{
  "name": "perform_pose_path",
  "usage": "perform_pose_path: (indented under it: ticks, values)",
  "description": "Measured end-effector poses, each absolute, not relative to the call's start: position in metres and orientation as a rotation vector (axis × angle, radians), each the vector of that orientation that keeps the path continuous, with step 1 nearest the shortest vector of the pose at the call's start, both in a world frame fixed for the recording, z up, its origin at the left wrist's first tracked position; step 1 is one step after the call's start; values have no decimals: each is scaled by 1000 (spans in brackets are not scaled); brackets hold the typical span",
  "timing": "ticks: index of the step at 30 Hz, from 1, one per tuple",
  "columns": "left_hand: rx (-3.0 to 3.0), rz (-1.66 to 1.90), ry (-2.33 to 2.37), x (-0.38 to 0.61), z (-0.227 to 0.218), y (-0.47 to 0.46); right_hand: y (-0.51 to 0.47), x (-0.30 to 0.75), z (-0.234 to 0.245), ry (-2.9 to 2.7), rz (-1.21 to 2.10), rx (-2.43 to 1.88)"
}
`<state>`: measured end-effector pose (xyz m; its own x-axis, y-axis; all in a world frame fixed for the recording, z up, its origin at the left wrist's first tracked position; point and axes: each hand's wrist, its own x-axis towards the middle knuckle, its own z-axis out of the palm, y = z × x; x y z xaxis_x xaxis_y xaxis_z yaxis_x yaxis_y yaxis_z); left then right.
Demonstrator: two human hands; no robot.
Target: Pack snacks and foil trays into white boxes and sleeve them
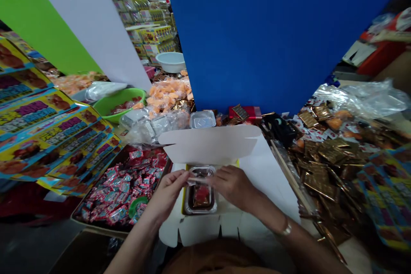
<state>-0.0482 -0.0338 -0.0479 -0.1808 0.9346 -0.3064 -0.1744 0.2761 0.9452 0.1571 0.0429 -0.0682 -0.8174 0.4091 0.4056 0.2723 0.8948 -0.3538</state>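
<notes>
An open white cardboard box (212, 147) lies in front of me with its lid flap folded back. Inside it sits a clear plastic tray (199, 199) holding dark sweets and a red-wrapped one. My left hand (168, 192) pinches the tray's left rim with closed fingers. My right hand (233, 184) grips the tray's right upper edge, fingers curled over it. A watch shows on my right wrist.
A bin of red-wrapped candies (122, 192) sits to the left, beside stacked yellow printed boxes (48, 128). Gold-wrapped sweets (330, 158) pile up at right. A green bowl (120, 102), empty clear trays (202, 119) and a blue board (272, 38) stand behind.
</notes>
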Motion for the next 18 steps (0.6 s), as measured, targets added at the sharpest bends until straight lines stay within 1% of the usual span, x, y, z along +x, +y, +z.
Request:
perform_pose_path:
  ticks: [2,5,7,9,12,15,16,18]
  values:
    - [760,1235,1458,-53,-49,-36,65,139,-76,-2538,346,-466]
    - [901,1221,1652,-51,-58,-45,86,121,-93,-2508,510,-417]
    - [1195,1129,1772,-47,-69,-51,89,117,-104,-2534,622,-404]
    - [1610,969,1850,-44,-84,-55,85,117,-110,-2594,671,-460]
    - [2137,643,1900,-42,-101,-53,76,133,-107,-2610,710,-516]
    - [2332,382,1863,-39,-101,-47,76,177,-97,-2333,808,-573]
    - [2346,310,1833,-37,-98,-44,78,197,-96,-2201,809,-677]
    - [2341,178,1797,-32,-90,-35,84,238,-100,-1987,710,-994]
